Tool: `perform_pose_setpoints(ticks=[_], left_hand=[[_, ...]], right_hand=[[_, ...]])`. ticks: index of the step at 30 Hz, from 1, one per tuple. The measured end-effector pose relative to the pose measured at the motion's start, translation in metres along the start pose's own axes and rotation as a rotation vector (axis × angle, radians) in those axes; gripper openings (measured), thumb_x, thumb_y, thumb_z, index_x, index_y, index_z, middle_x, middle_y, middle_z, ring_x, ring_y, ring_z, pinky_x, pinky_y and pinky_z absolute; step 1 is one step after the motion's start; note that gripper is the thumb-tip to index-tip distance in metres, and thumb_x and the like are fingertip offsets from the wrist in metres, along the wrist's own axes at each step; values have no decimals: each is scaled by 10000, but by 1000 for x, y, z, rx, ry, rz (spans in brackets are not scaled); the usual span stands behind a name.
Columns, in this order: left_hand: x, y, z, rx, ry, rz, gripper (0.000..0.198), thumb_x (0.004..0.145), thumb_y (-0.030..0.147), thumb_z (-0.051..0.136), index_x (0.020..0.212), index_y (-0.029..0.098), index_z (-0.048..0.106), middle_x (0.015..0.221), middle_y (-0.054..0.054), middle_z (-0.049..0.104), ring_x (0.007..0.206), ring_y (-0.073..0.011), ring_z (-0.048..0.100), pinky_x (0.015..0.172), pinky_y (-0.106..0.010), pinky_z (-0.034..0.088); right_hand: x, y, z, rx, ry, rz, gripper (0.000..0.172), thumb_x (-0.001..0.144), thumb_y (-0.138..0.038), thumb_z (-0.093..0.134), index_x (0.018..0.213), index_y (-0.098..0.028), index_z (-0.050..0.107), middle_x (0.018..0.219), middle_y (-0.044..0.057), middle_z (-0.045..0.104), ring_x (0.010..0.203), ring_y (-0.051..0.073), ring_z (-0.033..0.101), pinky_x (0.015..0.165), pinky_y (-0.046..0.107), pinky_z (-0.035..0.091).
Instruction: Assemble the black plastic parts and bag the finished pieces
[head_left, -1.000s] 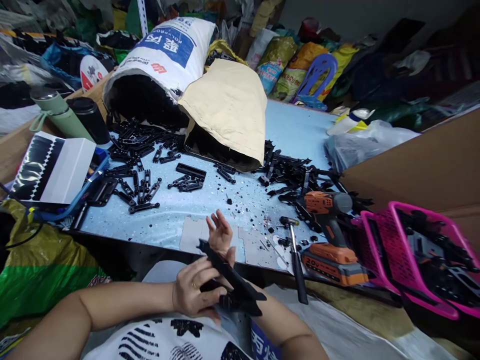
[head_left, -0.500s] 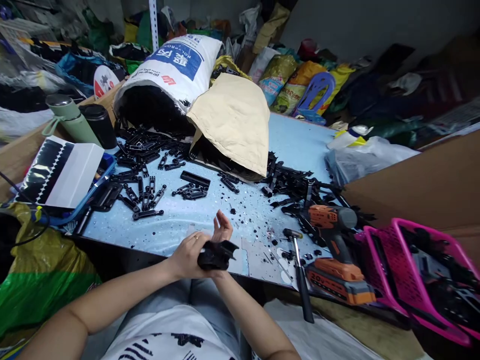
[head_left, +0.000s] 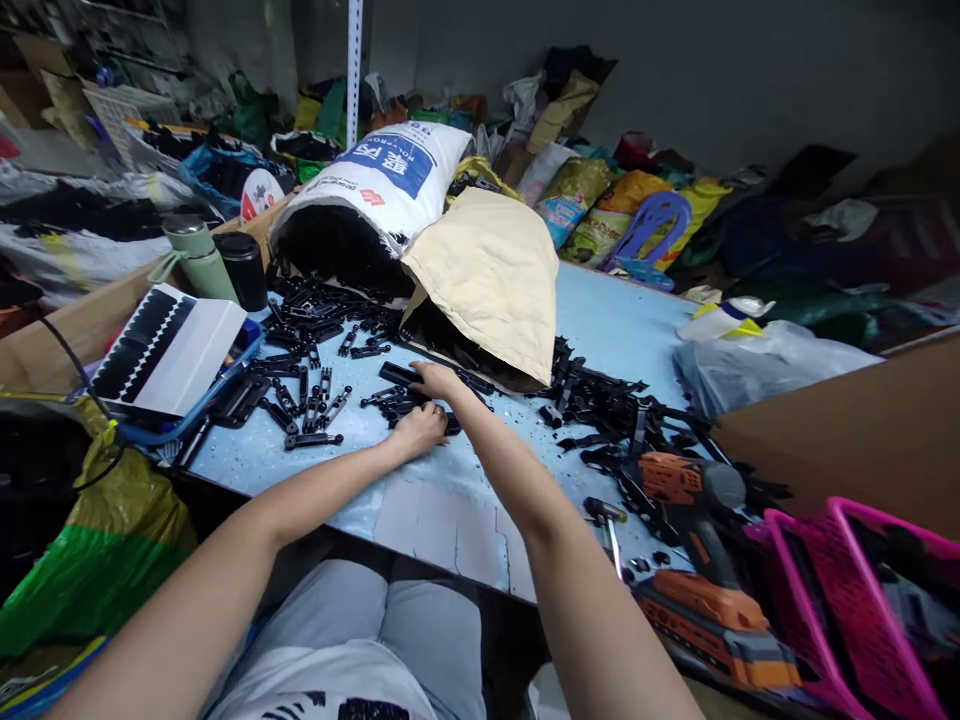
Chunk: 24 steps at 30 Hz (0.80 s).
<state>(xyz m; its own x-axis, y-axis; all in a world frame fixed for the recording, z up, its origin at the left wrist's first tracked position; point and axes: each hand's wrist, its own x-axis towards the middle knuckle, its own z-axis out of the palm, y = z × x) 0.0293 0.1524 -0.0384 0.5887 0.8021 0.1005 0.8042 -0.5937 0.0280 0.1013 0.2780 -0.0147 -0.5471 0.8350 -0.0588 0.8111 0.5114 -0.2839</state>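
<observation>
— Head view: both hands reach the small heap of black plastic parts [head_left: 397,400] just before the tan sack [head_left: 491,280].

— Right hand [head_left: 435,378] touches a flat bar, left hand [head_left: 420,428] rests curled; neither grip visibly clenched. Pinch one piece cleanly.

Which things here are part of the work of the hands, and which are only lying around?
In the work:
- left hand
- right hand
- small heap of black plastic parts under both hands
- tan sack beside it

Only lying around:
- orange drill
- hammer
- green flask
- pink basket
</observation>
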Motion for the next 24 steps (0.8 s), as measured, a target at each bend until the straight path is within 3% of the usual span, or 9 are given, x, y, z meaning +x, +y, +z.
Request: perform_pose_setpoints(ticks=[5,7,9,11,15,17,19,22,24], left_hand=[[-1,-37,-7,-61,118,130,394,908,398,459,1153,103,550,1142,-183,569,1114,-298,458,920,-423,345],[-7,-70,-14,-103,154,-84,366,928,361,399,1133,99,552,1114,-180,571,1075,-292,476,893,-416,367],[-9,-111,-19,-138,150,-496,367,917,300,409,1170,57,515,1141,-209,544,1074,-299,473,852,-393,398],[-6,-152,-21,-166,88,-884,375,867,202,461,1191,16,484,1196,-239,502,1113,-316,449,849,-387,409],[0,-197,-22,-208,46,-971,293,801,110,488,1058,-16,548,1154,-264,519,1090,-341,465,853,-425,409],[-1,-198,-28,-194,105,-949,287,828,146,468,1070,10,541,1161,-239,521,1125,-336,441,905,-445,380],[-9,-186,-38,-186,265,-870,307,854,209,463,1106,42,517,1176,-205,518,1164,-316,415,966,-440,340],[-33,-143,-53,-300,494,-629,299,888,279,442,1115,91,495,1124,-147,547,1103,-247,479,959,-365,370],[-55,-102,-55,-439,434,-437,278,899,297,438,1113,129,489,1068,-111,572,977,-211,551,862,-327,437]], right_hand=[[13,-3,-11,23,89,-37,447,814,-209,593,1253,-150,533,1179,147,619,1055,260,586,906,360,428],[-2,4,-18,204,213,-27,495,829,-276,579,1302,-164,486,1178,137,612,1038,249,586,910,385,431],[-24,8,-21,556,305,12,607,783,-350,631,1333,-171,447,1069,108,645,935,219,613,854,382,469],[-49,5,-20,926,305,80,719,712,-391,687,1347,-176,426,946,65,653,830,191,626,768,361,504],[-95,-16,-8,1335,196,195,629,634,-347,730,1217,-205,542,913,21,629,818,179,637,721,331,517],[-113,-27,-2,1416,155,216,505,639,-329,723,1110,-202,594,945,26,631,845,185,640,752,340,514],[-129,-35,3,1430,142,222,441,655,-342,711,1057,-194,605,951,32,638,848,190,639,776,356,506],[-151,-40,9,1328,201,212,426,682,-389,688,1044,-186,594,909,32,639,832,191,620,780,359,491],[-165,-41,15,1169,285,206,391,691,-411,672,997,-183,589,862,27,624,797,184,595,749,343,482]])
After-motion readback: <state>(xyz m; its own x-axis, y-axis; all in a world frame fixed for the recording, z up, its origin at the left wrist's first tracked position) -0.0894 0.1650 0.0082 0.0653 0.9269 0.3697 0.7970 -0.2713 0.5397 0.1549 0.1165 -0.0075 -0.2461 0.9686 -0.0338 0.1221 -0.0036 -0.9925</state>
